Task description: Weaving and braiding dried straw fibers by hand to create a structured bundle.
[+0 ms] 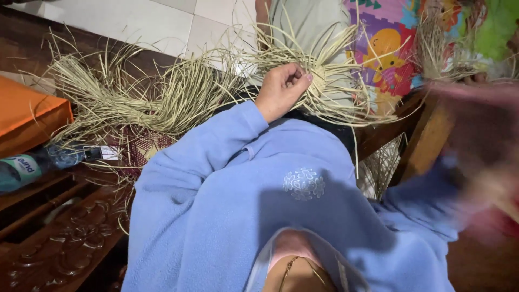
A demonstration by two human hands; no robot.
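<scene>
My left hand (284,89) reaches forward from a light blue fleece sleeve and is closed on a small woven disc of pale straw (324,81), thumb on its edge. Long loose straw ends fan out from the disc in all directions. My right hand (486,184) is off at the right edge and only a motion blur, mixed with pinkish and dark smears. Whether it holds anything is unclear. A thick bundle of loose straw strands (162,97) lies to the left of my left hand.
An orange box (27,116) and a lying plastic bottle (32,165) sit on carved dark wooden furniture (54,243) at the left. A wooden frame piece (427,140) stands at the right. A colourful play mat (384,43) and more straw (438,48) lie beyond, on white floor tiles (135,21).
</scene>
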